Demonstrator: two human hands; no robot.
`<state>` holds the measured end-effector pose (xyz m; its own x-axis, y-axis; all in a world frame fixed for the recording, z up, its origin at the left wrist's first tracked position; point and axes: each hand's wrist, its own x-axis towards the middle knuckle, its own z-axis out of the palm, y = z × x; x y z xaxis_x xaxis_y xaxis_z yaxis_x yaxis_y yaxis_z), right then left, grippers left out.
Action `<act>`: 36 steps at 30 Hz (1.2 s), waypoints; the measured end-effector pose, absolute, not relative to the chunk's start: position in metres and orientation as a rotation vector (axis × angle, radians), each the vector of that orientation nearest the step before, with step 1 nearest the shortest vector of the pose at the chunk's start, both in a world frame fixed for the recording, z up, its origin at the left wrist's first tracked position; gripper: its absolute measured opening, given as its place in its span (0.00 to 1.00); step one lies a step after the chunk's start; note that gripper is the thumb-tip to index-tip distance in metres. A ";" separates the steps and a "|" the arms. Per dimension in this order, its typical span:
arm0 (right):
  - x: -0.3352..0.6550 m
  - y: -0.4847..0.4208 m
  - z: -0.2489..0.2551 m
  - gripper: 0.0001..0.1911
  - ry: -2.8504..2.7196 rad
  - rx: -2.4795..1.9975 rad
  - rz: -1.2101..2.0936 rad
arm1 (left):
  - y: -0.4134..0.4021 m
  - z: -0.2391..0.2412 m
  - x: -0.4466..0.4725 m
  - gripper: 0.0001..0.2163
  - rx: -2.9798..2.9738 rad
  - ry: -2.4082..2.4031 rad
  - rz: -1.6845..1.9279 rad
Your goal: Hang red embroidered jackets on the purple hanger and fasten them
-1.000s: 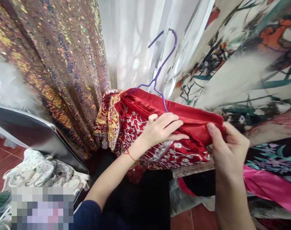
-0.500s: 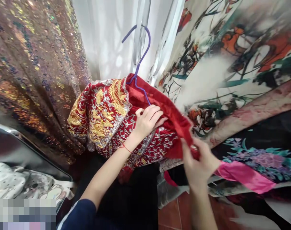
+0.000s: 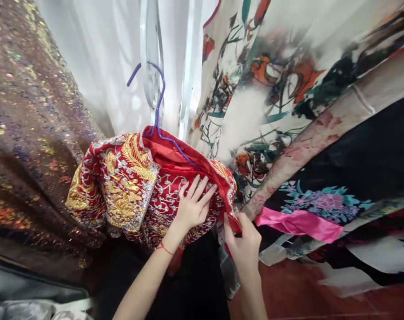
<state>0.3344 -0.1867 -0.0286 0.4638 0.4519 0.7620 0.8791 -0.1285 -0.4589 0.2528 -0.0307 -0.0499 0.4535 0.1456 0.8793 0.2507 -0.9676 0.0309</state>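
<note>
A red garment [image 3: 128, 186] with gold and silver embroidery hangs folded over a purple hanger [image 3: 155, 106], in the middle of the head view. My left hand [image 3: 192, 206] lies flat on its embroidered front with the fingers spread. My right hand [image 3: 243, 242] pinches the garment's red lower edge at the right corner, fingers closed on the cloth. A thin red string circles my left wrist.
A brown sequined fabric [image 3: 29, 133] hangs at the left, white sheer fabric [image 3: 98, 66] behind the hanger. Floral printed garments [image 3: 288, 98] and a pink sash [image 3: 298, 222] hang at the right. Red floor tiles [image 3: 288, 293] show below; black cloth [image 3: 188, 284] hangs under the red garment.
The view has swung right and down. My right hand slid along the red edge toward my left hand, gathering the garment narrower; my left hand flattened on the embroidery.
</note>
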 end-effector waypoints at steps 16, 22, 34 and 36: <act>0.281 -0.155 -0.045 0.08 -1.414 -1.731 -0.388 | -0.052 -0.038 0.198 0.33 -3.591 -0.284 -2.021; 0.307 -0.174 -0.014 0.13 -1.811 -1.597 -0.138 | -0.043 -0.067 0.193 0.09 -3.425 -1.191 -2.049; 0.377 -0.140 0.052 0.16 -1.517 -1.762 -0.566 | -0.058 -0.165 0.180 0.13 -3.629 -1.380 -1.678; 0.379 -0.141 0.049 0.16 -1.513 -1.695 -0.497 | -0.063 -0.188 0.182 0.15 -3.663 -1.477 -1.681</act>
<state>0.3788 -0.1410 0.0493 0.2098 0.6434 0.7362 0.9547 0.0278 -0.2964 0.1816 -0.0627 -0.1880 0.6173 0.7710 0.1566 0.0560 -0.2416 0.9688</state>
